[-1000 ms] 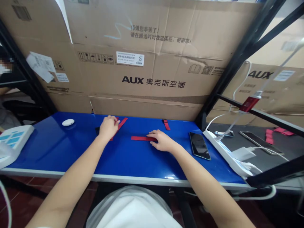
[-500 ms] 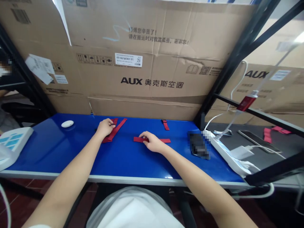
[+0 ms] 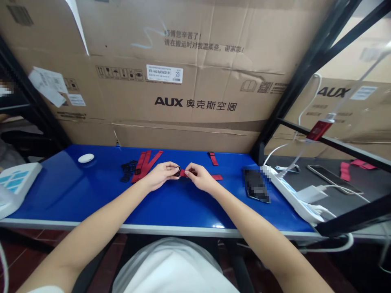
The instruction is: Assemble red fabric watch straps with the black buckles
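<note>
Over the middle of the blue table (image 3: 171,207), my left hand (image 3: 161,176) pinches a small black buckle (image 3: 177,171). Close beside it, my right hand (image 3: 198,176) grips a red webbing strap (image 3: 217,177) near one end; the strap's other end sticks out to the right under that hand. The strap end meets the buckle, but whether it passes through the slot I cannot tell. Left of my hands lie several red straps (image 3: 143,162) and a small pile of black buckles (image 3: 127,171).
At the back right is a red strap with a black buckle (image 3: 213,158). A blurred dark phone-like item (image 3: 255,185) and a white power strip (image 3: 290,199) lie on the right. A white oval object (image 3: 86,158) is at left. Cardboard (image 3: 195,134) walls off the back.
My left hand has come right from the strap pile, carrying a black buckle to the strap in my right hand. The buckle pile is now uncovered. My right hand has shifted slightly right and up.
</note>
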Demonstrator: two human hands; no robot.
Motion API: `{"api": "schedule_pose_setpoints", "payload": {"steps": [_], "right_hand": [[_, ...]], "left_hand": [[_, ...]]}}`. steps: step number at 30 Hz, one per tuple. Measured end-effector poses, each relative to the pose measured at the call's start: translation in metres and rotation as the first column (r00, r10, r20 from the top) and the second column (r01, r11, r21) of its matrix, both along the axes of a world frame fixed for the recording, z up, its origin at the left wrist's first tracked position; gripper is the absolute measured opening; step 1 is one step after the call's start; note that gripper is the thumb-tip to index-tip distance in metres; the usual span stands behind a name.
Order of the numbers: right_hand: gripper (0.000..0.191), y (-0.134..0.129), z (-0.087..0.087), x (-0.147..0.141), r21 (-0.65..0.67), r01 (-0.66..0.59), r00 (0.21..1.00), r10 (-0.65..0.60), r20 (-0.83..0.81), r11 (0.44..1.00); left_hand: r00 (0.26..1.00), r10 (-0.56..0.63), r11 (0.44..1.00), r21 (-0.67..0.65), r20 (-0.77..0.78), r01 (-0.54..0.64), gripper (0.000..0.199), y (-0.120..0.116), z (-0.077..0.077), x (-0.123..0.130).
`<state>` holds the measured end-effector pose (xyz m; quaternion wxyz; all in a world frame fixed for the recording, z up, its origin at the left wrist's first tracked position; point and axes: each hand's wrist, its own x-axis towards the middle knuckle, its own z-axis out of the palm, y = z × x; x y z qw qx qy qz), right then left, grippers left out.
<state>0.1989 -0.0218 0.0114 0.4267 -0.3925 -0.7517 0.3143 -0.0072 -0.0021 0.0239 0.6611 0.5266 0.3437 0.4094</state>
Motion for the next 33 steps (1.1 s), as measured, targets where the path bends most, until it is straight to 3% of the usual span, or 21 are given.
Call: {"api": "schedule_pose_setpoints", "payload": {"steps": [4,8,12,16,20,22,24,25,27,28,30,31,33], "right_hand": [[0.013,-0.001,0.002,0.003,0.058,0.025,0.998,-0.028,0.054,0.998],[0.014,-0.001,0.002,0.002,0.023,0.007,0.998,-0.009,0.060,1.000],[0.013,0.000,0.000,-0.003,-0.077,-0.083,0.993,0.076,-0.095,0.994],[0.025,-0.002,-0.001,-0.007,-0.134,-0.178,0.968,0.149,-0.200,0.975],[0.022,0.002,-0.005,-0.005,-0.066,-0.089,0.993,0.084,-0.079,0.994],[0.023,0.006,-0.006,0.000,-0.071,-0.026,0.997,0.021,-0.076,0.997],[0.023,0.009,-0.005,0.007,-0.086,0.026,0.993,-0.036,-0.116,0.996],[0.023,0.011,-0.004,0.009,-0.095,0.044,0.987,-0.058,-0.152,0.995],[0.024,0.012,-0.001,0.014,-0.133,0.052,0.969,-0.082,-0.235,0.990],[0.025,0.012,0.001,0.016,-0.160,0.045,0.959,-0.088,-0.271,0.986],[0.027,0.012,0.003,0.017,-0.210,0.033,0.945,-0.099,-0.312,0.977],[0.027,0.012,0.003,0.017,-0.222,0.035,0.943,-0.106,-0.315,0.974],[0.027,0.012,0.003,0.016,-0.222,0.049,0.945,-0.118,-0.304,0.974]], "left_hand": [[0.999,0.039,0.999,-0.009,-0.017,-0.039,0.027,-0.001,-0.002,0.001],[0.998,0.008,1.000,0.017,-0.060,-0.007,0.027,-0.004,-0.003,0.004],[0.995,-0.014,0.999,0.031,-0.101,0.017,0.029,-0.005,-0.005,0.007],[0.991,-0.011,0.999,0.032,-0.131,0.016,0.032,-0.007,-0.006,0.012],[0.980,-0.083,0.991,0.085,-0.181,0.100,0.037,-0.011,-0.002,0.012],[0.945,-0.112,0.971,0.169,-0.308,0.170,0.034,-0.008,0.006,0.003],[0.865,0.005,0.929,0.323,-0.501,0.182,0.026,-0.001,0.017,-0.015],[0.789,0.152,0.889,0.431,-0.595,0.154,0.022,0.005,0.023,-0.029],[0.586,0.438,0.788,0.605,-0.682,0.115,0.016,0.016,0.032,-0.061],[0.449,0.524,0.778,0.621,-0.724,0.093,0.015,0.021,0.035,-0.077],[0.234,0.547,0.823,0.567,-0.804,0.024,0.021,0.026,0.036,-0.107],[0.192,0.527,0.844,0.536,-0.828,-0.006,0.023,0.027,0.035,-0.119],[0.181,0.527,0.847,0.530,-0.831,-0.037,0.026,0.025,0.029,-0.133]]}}
